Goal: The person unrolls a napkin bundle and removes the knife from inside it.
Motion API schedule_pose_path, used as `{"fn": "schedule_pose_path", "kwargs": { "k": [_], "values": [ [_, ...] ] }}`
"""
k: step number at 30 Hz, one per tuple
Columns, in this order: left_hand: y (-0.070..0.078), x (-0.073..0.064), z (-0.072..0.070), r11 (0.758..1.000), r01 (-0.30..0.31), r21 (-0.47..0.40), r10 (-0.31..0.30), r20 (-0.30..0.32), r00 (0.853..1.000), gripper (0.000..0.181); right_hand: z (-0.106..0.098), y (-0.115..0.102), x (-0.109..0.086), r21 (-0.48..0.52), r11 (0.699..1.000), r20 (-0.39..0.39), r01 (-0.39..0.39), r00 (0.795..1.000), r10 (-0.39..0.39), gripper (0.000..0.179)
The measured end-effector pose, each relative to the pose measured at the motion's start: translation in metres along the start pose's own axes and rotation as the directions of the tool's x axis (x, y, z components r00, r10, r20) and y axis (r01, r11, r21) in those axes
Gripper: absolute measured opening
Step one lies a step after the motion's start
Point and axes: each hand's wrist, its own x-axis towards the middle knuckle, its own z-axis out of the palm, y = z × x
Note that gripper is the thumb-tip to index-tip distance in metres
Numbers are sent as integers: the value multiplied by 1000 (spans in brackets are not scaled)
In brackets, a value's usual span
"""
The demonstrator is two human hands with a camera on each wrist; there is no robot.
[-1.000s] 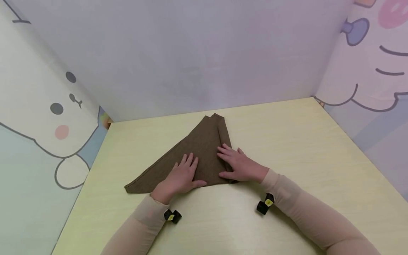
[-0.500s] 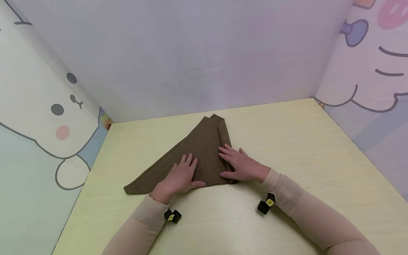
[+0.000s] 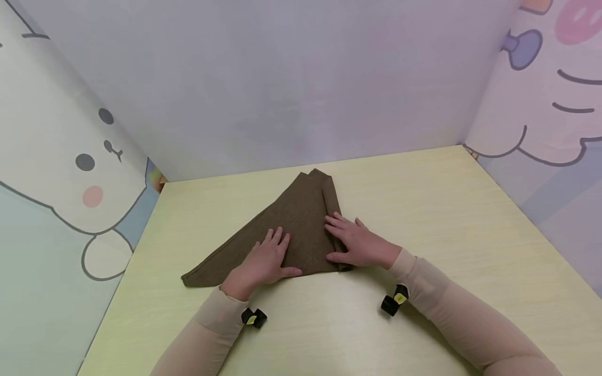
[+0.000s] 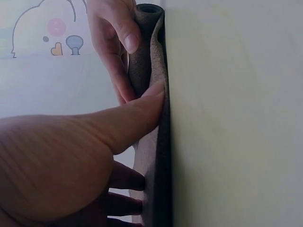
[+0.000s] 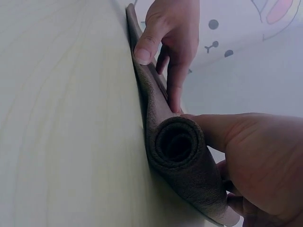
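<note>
- Left hand (image 3: 261,261): laid on the cloth (image 3: 305,224), fingers straight and slightly apart, thumb spread out by the near edge.
- Right hand (image 3: 359,243): fingers extended, thumb held away from them, resting across the roll (image 5: 189,177).
- Roll: the cloth's right side, coiled up; its hollow near end shows in the right wrist view.
- Cloth: brown, roughly triangular, lying on the table (image 3: 432,209); one long edge slants along the far left side, down to a narrow left corner.
- Sleeves (image 3: 202,324): beige, with a small black device (image 3: 254,317) at each wrist.
- Table: pale, wood-grained, its far edge at the lilac back wall (image 3: 301,94).
- Side walls (image 3: 51,151): printed with cartoon figures.
</note>
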Motion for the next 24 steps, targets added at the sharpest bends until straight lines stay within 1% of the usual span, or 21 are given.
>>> {"fn": "schedule_pose_path", "kwargs": {
  "k": [12,20,24],
  "values": [
    [-6,-1,0,1000,-4,-31,4,-1,1000,93,-4,4,0,-17,1000,-9,9,1000,-9,78],
    [-10,-1,0,999,1,-42,-1,2,1000,94,-7,3,0,-9,1000,9,-19,1000,19,77],
    [-11,0,1,999,2,-33,-2,4,1000,94,-7,4,0,-15,1000,8,-20,1000,20,77]
  ]
}}
